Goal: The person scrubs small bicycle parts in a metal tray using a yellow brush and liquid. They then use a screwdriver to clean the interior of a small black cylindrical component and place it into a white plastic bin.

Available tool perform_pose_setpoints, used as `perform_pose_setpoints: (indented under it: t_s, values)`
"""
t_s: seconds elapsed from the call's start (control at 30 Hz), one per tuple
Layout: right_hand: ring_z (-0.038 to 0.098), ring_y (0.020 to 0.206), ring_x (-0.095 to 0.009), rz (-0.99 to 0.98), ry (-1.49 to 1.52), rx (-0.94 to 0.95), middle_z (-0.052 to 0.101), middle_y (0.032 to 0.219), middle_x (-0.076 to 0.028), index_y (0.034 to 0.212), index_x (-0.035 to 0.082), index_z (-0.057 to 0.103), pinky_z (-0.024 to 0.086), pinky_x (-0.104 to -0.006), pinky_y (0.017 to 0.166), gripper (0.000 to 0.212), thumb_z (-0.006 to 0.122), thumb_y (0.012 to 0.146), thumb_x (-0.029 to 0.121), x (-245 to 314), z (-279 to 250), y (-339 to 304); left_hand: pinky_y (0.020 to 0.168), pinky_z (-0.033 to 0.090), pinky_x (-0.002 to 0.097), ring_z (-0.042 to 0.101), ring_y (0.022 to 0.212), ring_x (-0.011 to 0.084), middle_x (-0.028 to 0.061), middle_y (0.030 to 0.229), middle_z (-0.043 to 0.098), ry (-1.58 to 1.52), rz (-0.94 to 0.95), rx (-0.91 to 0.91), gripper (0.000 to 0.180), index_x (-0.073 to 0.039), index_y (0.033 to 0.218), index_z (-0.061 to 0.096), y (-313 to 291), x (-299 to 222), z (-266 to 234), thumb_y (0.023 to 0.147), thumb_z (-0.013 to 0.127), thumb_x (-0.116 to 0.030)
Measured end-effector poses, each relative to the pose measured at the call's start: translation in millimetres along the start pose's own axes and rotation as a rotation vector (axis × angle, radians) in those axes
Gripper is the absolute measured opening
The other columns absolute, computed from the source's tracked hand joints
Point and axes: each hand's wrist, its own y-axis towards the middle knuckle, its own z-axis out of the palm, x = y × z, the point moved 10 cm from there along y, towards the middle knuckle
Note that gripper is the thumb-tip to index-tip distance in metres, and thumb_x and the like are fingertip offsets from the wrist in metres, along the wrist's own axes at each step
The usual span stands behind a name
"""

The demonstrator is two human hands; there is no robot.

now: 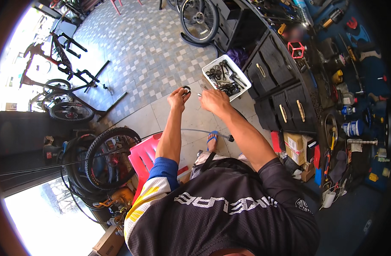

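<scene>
You hold both hands out in front of you at about the same height, with a narrow gap between them. Your left hand (178,99) has its fingers pinched together on a small black ring (188,88), which sits at the fingertips on the side facing your other hand. Your right hand (215,100) is curled nearly closed, back upward, around a silvery piece (199,94); only its end pokes out toward the ring, too small to tell its kind.

Just past your right hand is a white basket (239,71), filled with dark metal parts (222,73) lying in a jumble. To its right stands a row of black drawers (263,81) with pale handles.

Below your hands, a thin grey cable (195,130) crosses between your forearms, its black end near your right forearm. Your foot, in a blue flip-flop (213,137), is on the floor tiles beneath it. A pink chair (145,150) is beside your left arm, and next to it on the left stands a knobbly tyre (89,155).
</scene>
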Motion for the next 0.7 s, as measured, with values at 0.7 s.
perform_pose_setpoints:
  t_s: [0.7]
  values:
    - [0.069,0.114,-0.035,0.049,0.024,0.090,0.073,0.118,-0.018,0.111,0.005,0.076,0.054,-0.0449,0.099,0.042,0.061,0.097,0.042,0,-17,-8,0.082,0.056,0.0440,0.072,0.089,0.0388,0.0222,0.092,0.074,1.235,0.652,0.087,0.018,-0.002,0.096,0.077,-29,-49,33,0.080,0.070,-0.008]
